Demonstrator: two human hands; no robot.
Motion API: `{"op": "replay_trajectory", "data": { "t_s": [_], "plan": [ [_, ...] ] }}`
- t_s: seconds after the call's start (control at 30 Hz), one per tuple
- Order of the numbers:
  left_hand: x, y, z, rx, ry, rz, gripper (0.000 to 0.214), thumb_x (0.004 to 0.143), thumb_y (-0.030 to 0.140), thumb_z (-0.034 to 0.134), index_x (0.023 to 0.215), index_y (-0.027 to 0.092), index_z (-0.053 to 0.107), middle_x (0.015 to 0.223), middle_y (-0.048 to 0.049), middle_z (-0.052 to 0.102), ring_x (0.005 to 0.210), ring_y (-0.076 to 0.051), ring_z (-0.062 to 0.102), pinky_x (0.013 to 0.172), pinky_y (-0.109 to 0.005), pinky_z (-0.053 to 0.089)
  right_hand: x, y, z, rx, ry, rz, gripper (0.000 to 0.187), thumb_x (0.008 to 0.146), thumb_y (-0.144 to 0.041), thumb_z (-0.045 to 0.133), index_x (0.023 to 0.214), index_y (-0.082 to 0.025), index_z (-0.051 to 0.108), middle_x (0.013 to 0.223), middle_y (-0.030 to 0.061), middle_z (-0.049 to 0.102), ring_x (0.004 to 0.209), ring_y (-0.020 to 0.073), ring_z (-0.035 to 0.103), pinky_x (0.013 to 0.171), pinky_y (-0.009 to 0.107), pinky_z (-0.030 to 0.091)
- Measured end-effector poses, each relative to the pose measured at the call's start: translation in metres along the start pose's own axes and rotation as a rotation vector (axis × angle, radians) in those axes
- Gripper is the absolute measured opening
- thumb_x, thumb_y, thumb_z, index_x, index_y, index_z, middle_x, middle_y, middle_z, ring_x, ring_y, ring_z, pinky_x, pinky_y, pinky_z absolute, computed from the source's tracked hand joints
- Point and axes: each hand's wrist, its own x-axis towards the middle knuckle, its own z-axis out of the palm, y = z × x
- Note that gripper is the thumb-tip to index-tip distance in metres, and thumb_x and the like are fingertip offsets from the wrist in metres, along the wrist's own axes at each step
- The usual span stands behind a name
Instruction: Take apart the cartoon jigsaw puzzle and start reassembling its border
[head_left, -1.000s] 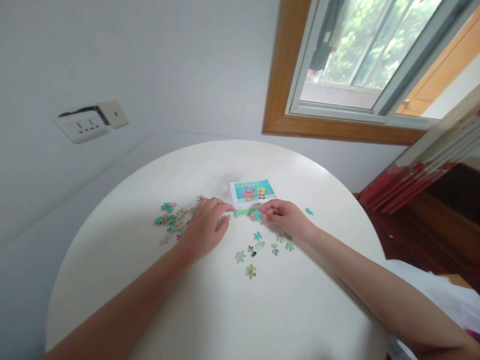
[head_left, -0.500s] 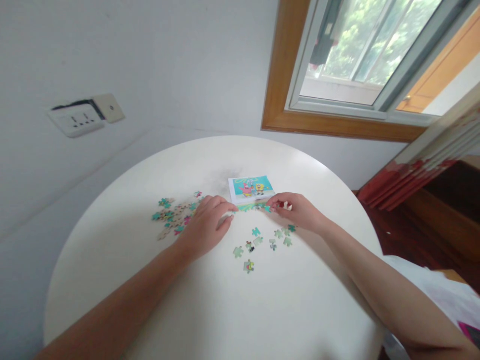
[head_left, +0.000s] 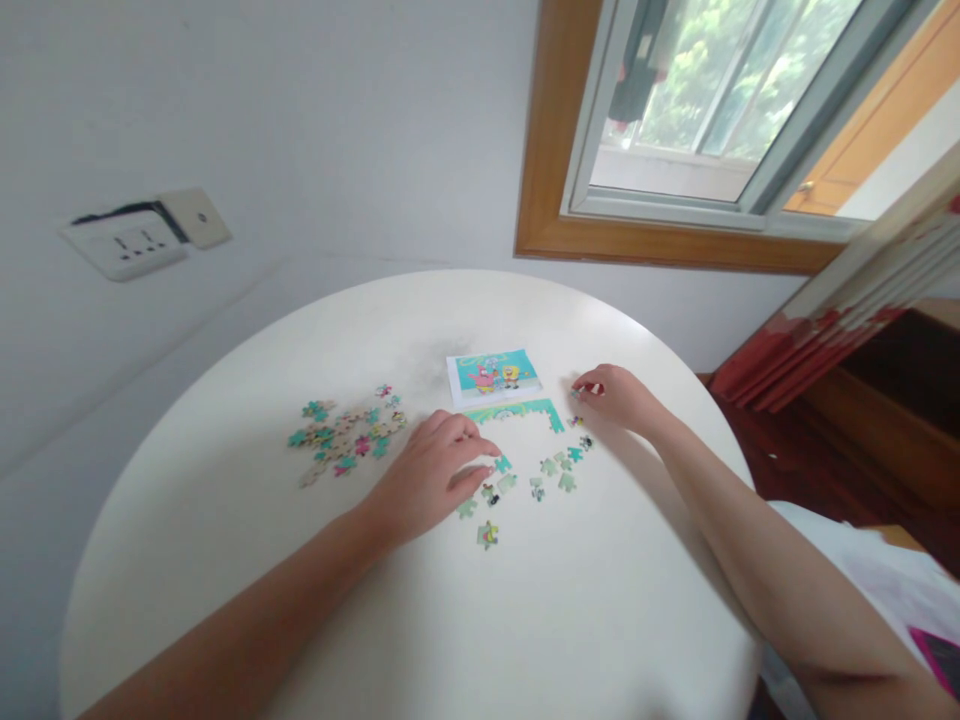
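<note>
A joined strip of teal puzzle pieces (head_left: 517, 410) lies on the round white table (head_left: 420, 620), just below a small cartoon reference picture (head_left: 493, 374). My left hand (head_left: 431, 475) rests palm down, its fingertips pinching a teal piece (head_left: 501, 465) among several loose pieces (head_left: 525, 485). My right hand (head_left: 619, 398) sits to the right of the strip with its fingers curled over a small piece (head_left: 579, 395) on the table. A pile of mixed pieces (head_left: 345, 435) lies to the left of my left hand.
A wall with a power socket (head_left: 124, 245) rises behind the table. A wood-framed window (head_left: 675, 130) is at the upper right, and a red and white curtain (head_left: 840, 320) hangs beside the table's right edge.
Both hands have left the joined strip. My left hand drew back toward me onto the loose pieces, and my right hand slid right to a piece beyond the strip's end.
</note>
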Motion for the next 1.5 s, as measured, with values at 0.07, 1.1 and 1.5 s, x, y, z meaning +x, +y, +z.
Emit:
{"op": "replay_trajectory", "data": {
  "t_s": [0.07, 1.1, 1.5],
  "plan": [
    [0.002, 0.001, 0.002, 0.005, 0.004, -0.009, 0.018, 0.091, 0.030, 0.055, 0.104, 0.027, 0.067, 0.099, -0.0052, 0.058, 0.098, -0.022, 0.050, 0.088, -0.038, 0.039, 0.000, -0.001, 0.000, -0.045, 0.014, -0.001, 0.025, 0.076, -0.017, 0.057, 0.093, -0.021, 0.075, 0.090, 0.0077, 0.067, 0.078, 0.0179, 0.058, 0.073, 0.030, 0.041],
    [0.003, -0.001, 0.001, 0.088, 0.060, -0.081, 0.013, 0.089, 0.022, 0.054, 0.097, 0.021, 0.063, 0.095, -0.0042, 0.059, 0.095, -0.023, 0.049, 0.087, -0.039, 0.038, -0.026, -0.075, 0.012, 0.156, -0.046, -0.593, 0.010, 0.084, -0.021, 0.063, 0.089, -0.022, 0.071, 0.093, 0.0056, 0.064, 0.093, 0.0193, 0.054, 0.082, 0.032, 0.037],
    [0.003, 0.006, 0.005, -0.015, -0.009, -0.018, 0.010, 0.087, 0.024, 0.060, 0.094, 0.022, 0.067, 0.094, -0.0034, 0.059, 0.095, -0.021, 0.049, 0.087, -0.037, 0.037, -0.035, -0.080, 0.002, 0.115, -0.162, -0.539, 0.010, 0.082, -0.026, 0.066, 0.089, -0.025, 0.073, 0.091, 0.0034, 0.065, 0.092, 0.0193, 0.056, 0.080, 0.032, 0.034]
  ]
}}
